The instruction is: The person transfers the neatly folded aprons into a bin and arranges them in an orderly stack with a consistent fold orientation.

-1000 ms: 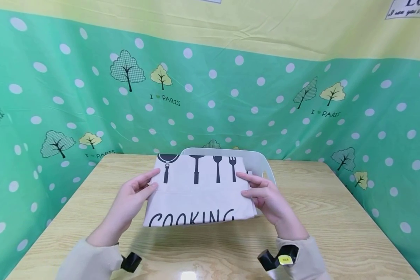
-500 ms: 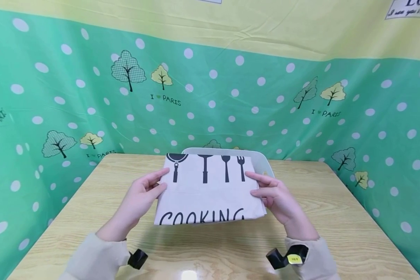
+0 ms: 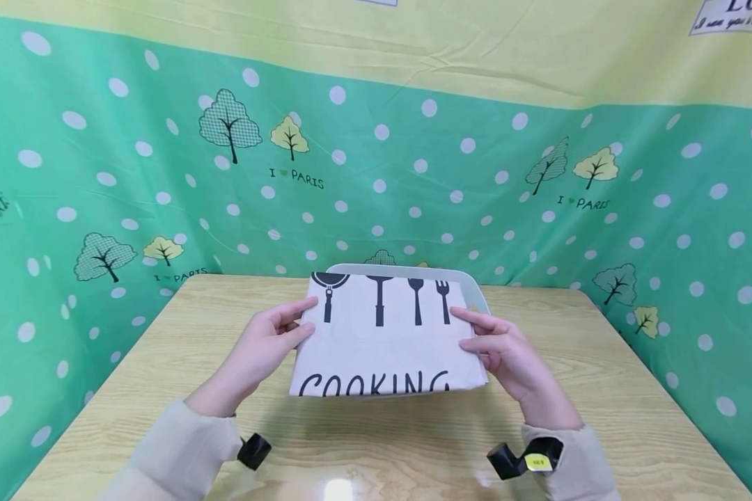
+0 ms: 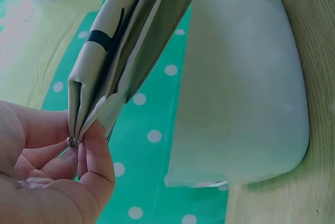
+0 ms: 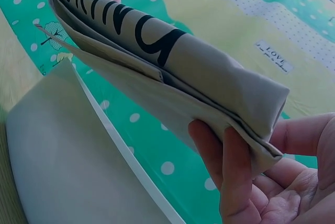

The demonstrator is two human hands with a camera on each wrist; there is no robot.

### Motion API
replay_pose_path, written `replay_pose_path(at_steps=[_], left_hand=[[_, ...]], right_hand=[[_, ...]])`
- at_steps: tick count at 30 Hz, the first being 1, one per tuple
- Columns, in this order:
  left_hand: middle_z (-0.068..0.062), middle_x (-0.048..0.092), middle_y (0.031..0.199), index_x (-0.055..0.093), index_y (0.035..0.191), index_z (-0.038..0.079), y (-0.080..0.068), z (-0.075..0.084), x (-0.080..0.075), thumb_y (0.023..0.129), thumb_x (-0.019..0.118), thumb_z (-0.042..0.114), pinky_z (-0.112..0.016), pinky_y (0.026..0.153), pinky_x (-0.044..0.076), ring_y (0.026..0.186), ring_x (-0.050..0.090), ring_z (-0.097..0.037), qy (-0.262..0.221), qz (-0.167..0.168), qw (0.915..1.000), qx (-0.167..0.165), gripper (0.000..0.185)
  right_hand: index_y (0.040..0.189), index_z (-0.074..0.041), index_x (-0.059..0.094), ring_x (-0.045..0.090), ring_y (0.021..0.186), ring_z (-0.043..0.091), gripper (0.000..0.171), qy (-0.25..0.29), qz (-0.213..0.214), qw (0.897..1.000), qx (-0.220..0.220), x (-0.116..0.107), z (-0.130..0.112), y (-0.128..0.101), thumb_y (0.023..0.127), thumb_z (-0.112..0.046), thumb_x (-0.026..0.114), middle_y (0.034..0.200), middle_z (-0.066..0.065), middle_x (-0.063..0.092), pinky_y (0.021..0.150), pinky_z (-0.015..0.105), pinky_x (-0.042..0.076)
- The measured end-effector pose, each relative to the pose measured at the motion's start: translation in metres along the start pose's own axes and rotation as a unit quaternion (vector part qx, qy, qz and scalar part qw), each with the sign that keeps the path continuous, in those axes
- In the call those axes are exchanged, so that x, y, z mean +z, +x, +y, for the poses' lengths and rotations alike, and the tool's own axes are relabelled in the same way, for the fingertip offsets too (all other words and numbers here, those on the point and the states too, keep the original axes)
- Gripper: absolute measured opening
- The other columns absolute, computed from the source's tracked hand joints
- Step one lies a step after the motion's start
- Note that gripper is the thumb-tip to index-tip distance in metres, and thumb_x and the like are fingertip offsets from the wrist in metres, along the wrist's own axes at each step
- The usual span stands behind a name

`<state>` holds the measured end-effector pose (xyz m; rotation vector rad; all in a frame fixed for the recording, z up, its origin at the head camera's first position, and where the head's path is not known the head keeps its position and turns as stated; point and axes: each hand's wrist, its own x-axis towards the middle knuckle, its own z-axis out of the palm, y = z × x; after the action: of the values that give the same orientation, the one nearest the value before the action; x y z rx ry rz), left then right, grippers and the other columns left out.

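Note:
A folded white cloth [image 3: 388,348], printed in black with a pan, utensils and the word COOKING, is held up level between my two hands. My left hand [image 3: 260,351] pinches its left edge, thumb on top and fingers beneath. On the right edge my right hand [image 3: 507,351] has a similar pinch, and in the right wrist view its fingers [image 5: 236,166] press up under the fabric layers. The cloth overlaps a pale plastic bin [image 3: 476,287] in the head view, and both wrist views show it above the bin's wall [image 4: 241,93]. The bin's inside is mostly hidden.
The bin stands on a light wood-grain table [image 3: 570,390] near its back edge. A green and yellow dotted curtain [image 3: 376,174] hangs behind and along both sides. A dark camera mount [image 3: 253,452] sits at each wrist.
Both hands have carried the folded cloth to the right and slightly away from me, so it covers more of the bin in the head view. The grip looks the same.

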<state>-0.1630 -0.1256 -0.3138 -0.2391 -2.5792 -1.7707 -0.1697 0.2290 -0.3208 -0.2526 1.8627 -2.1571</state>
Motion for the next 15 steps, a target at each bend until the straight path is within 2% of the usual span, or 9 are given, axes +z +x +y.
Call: replay_pose_path(at_steps=[9, 15], left_hand=[[-0.018, 0.067, 0.114, 0.054, 0.141, 0.004, 0.008, 0.005, 0.003, 0.099, 0.058, 0.009, -0.018, 0.072, 0.053, 0.087, 0.056, -0.017, 0.015, -0.003, 0.9999, -0.007, 0.043], [-0.018, 0.066, 0.117, 0.054, 0.141, 0.004, 0.014, 0.007, 0.004, 0.099, 0.058, 0.009, -0.018, 0.073, 0.053, 0.089, 0.057, -0.018, 0.019, -0.004, 0.9998, -0.007, 0.042]], right_hand=[[0.137, -0.015, 0.060, 0.072, 0.088, 0.010, 0.051, -0.020, 0.006, 1.000, 0.004, -0.006, -0.002, -0.001, 0.089, 0.003, 0.061, 0.120, -0.007, 0.067, 0.076, 0.029, 0.060], [0.138, -0.014, 0.060, 0.072, 0.087, 0.009, 0.053, -0.024, 0.002, 1.000, 0.002, -0.009, -0.007, 0.000, 0.088, 0.004, 0.061, 0.118, -0.007, 0.068, 0.075, 0.028, 0.060]])
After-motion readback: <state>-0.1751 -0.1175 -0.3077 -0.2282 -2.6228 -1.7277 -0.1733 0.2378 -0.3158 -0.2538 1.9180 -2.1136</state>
